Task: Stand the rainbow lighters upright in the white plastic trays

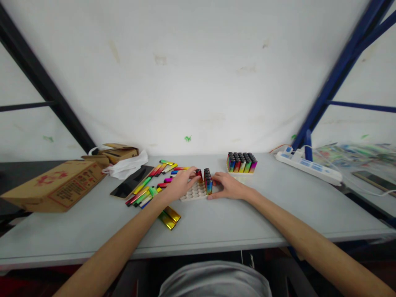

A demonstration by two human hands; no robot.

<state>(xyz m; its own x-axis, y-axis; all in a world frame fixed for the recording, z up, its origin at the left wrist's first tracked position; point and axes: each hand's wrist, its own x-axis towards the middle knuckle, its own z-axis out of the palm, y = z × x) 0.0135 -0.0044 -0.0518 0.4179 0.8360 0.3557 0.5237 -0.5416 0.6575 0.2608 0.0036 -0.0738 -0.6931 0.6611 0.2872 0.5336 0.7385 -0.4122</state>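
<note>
A white tray with round holes lies on the table in front of me. Along its right side stands a row of upright lighters with black tops. My left hand is over the tray's left part, its fingers closed round a red lighter beside that row. My right hand rests at the tray's right edge, thumb and fingers apart around the row's outer side; whether it presses on the lighters I cannot tell. Loose coloured lighters lie scattered left of the tray, some under my left wrist.
A full block of upright lighters stands at the back right. Further right lies a white power strip with cables. At the left are a cardboard box, a white plastic bag and a dark phone. Two gold lighters lie nearer me.
</note>
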